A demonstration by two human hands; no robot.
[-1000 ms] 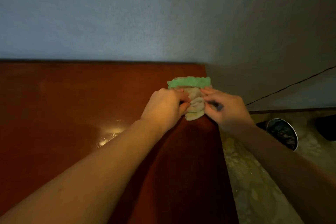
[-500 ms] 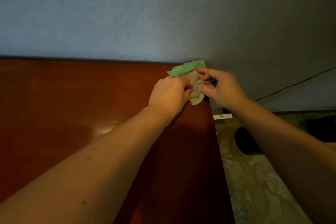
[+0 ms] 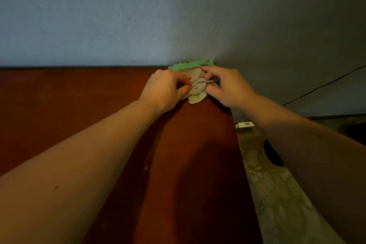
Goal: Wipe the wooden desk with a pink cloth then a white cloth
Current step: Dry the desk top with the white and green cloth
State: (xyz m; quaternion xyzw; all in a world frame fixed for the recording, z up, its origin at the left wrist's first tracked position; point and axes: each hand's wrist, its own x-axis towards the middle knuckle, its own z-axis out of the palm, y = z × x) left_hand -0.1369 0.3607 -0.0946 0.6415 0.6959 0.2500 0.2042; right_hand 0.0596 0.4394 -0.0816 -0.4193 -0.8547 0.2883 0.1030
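A bunched whitish cloth (image 3: pixel 197 90) with a green edge lies at the far right corner of the reddish-brown wooden desk (image 3: pixel 79 105), against the wall. My left hand (image 3: pixel 165 90) pinches its left side. My right hand (image 3: pixel 230 87) pinches its right side, fingers curled into the folds. Both forearms reach forward over the desk. No pink cloth is in view.
A blue-grey wall (image 3: pixel 138 16) rises straight behind the desk. The desk's right edge (image 3: pixel 240 154) drops to a patterned floor (image 3: pixel 277 194). A black cable (image 3: pixel 324 85) runs along the right wall. A small white object (image 3: pixel 244 124) lies on the floor by the desk.
Both hands have carried the cloth from nearer the middle of the right side back to the far corner against the wall. The grip on it has stayed the same.
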